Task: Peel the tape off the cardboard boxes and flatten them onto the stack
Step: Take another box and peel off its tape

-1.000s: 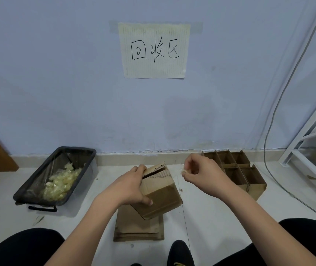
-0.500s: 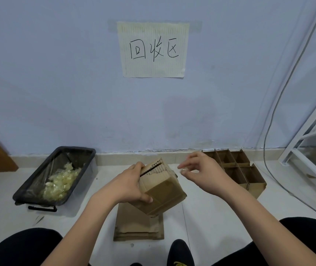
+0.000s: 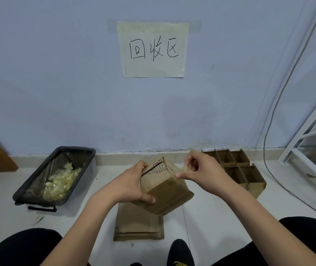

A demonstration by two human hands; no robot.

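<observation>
At the far left, a black bin (image 3: 54,177) is standing against the wall, and crumpled pieces of pale tape (image 3: 61,182) are lying inside it, probably so that each peeled strip can be thrown there without reaching far. Moving to the right, the left hand (image 3: 132,184) is wrapping around the side of a small cardboard box (image 3: 164,189), with the thumb pressing on the near face and the fingers closed over the top edge; the hand is holding the box tilted in the air, so its upper seam is turning toward the other hand. Directly under the box, the stack (image 3: 139,225) of flattened cardboard is lying on the floor between the person's knees, ready to receive the next box. The right hand (image 3: 203,170) is pinching with the thumb and forefinger closed at the top right edge of the box, and a thin, pale strip of tape (image 3: 181,169) seems to be between them, although it is too small to be sure. Further right, an open carton with dividers (image 3: 239,170) is waiting on the floor near the wall.
</observation>
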